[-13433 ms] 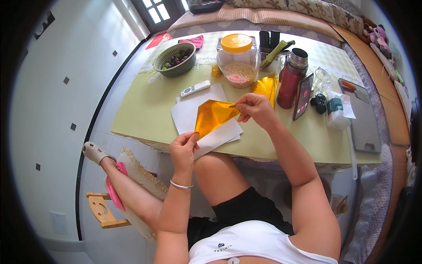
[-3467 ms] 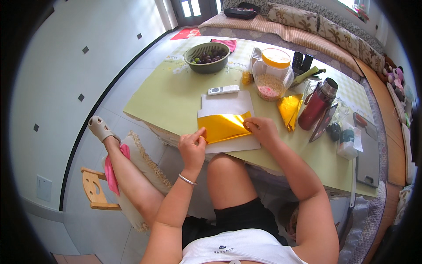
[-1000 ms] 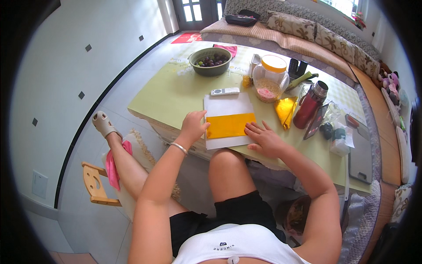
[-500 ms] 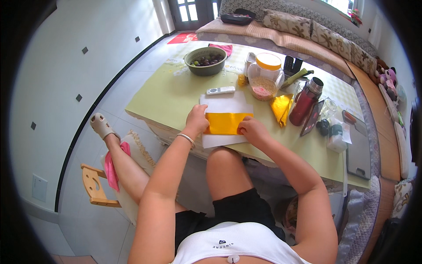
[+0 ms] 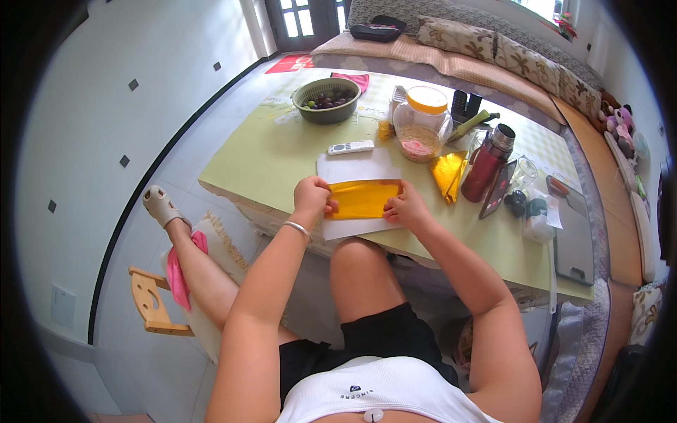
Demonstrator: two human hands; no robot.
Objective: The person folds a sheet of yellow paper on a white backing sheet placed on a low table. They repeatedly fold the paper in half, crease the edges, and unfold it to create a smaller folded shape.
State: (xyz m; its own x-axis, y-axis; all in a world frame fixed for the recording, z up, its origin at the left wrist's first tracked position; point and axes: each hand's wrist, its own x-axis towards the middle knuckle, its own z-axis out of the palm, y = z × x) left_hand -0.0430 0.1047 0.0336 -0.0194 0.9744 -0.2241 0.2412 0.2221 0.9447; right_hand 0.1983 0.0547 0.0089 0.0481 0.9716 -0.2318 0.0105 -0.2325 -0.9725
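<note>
A shiny gold foil sheet (image 5: 364, 200) in a wide rectangle is stretched between my hands above white paper (image 5: 356, 166) at the table's near edge. My left hand (image 5: 312, 197) pinches its left end, fingers curled round the edge. At the right end, my right hand (image 5: 405, 206) grips it between thumb and fingers. Just beyond the paper lies a white remote control (image 5: 350, 147). To the right, a folded gold foil piece (image 5: 448, 175) rests beside a dark red thermos flask (image 5: 488, 163).
A plastic jar (image 5: 423, 125) with an orange lid stands behind the paper. Farther left sits a green-grey basket (image 5: 326, 113) of dark round fruit. A closed grey laptop (image 5: 570, 240) lies on the table's right side. A small wooden chair (image 5: 156, 302) is at the lower left.
Both hands have lifted the foil sheet slightly off the paper. My right fingers have shifted along its right edge, and the foil's surface now looks bowed.
</note>
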